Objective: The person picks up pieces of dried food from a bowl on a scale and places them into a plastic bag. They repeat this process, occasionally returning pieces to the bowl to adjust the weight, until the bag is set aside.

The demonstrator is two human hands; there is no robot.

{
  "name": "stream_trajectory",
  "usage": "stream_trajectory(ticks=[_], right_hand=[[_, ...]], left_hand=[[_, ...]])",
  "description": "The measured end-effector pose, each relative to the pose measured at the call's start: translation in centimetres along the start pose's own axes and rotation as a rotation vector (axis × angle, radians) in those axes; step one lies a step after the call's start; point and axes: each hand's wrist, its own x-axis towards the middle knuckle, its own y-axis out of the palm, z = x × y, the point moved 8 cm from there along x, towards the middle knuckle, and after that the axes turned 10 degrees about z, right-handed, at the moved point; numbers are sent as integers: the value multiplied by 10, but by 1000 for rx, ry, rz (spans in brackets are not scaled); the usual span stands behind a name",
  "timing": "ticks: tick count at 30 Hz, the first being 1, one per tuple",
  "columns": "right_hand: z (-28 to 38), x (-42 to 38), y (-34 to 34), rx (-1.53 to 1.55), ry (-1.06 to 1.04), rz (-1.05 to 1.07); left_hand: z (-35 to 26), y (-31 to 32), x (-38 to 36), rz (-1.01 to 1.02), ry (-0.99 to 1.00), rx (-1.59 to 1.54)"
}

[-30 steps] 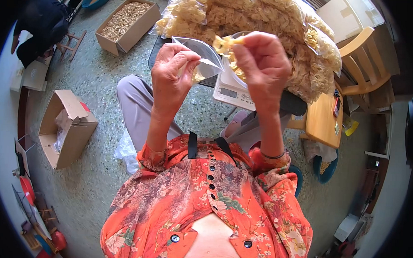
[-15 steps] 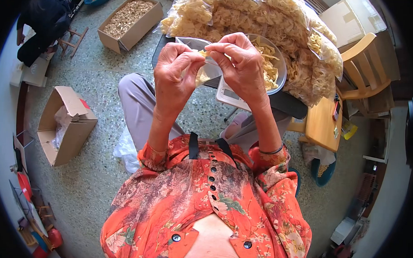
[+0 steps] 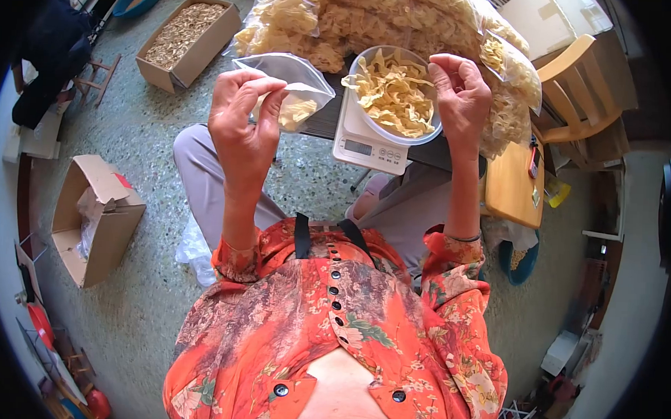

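My left hand [image 3: 246, 114] is closed on a clear plastic bag [image 3: 310, 79], its thumb and forefinger at the near edge. The bag's mouth gapes, and some pale yellow dried pieces [image 3: 298, 112] lie inside. To the right, a clear round bowl [image 3: 432, 133] full of curled, dried yellow strips [image 3: 395, 93] rests on a white digital scale [image 3: 371, 153]. My right hand [image 3: 464, 92] is by the bowl's right rim, thumb and fingers pinched together. Whatever is between those fingertips, if anything, is too small to make out.
Large clear bags of dried yellow strips [image 3: 394, 23] are heaped behind the bowl. A wooden chair [image 3: 580, 92] is at the right. On the left floor are a carton of brown chips [image 3: 186, 45] and an open cardboard box [image 3: 99, 216]. A seated person [image 3: 53, 44] is at far left.
My hands have parted from their pinch together above the bag. The left moved left along with the bag, the right moved right to the bowl's rim. The bowl and scale now show more fully.
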Motion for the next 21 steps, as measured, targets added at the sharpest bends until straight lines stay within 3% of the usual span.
stream_trajectory(ticks=[2, 4, 7, 13, 17, 21], right_hand=[[-9, 1, -1, -114, 55, 93], [-12, -2, -4, -174, 84, 127], [-13, -5, 4, -375, 11, 255], [-18, -1, 14, -632, -143, 257], [-31, 1, 20, -612, -102, 367], [-31, 1, 10, -517, -89, 335]], left_hand=[[11, 12, -1, 103, -77, 15], [7, 14, 0, 84, -28, 25], [2, 12, 0, 74, -14, 19], [3, 15, 0, 98, -32, 25], [0, 18, 0, 118, -27, 35], [0, 19, 0, 123, -19, 43]])
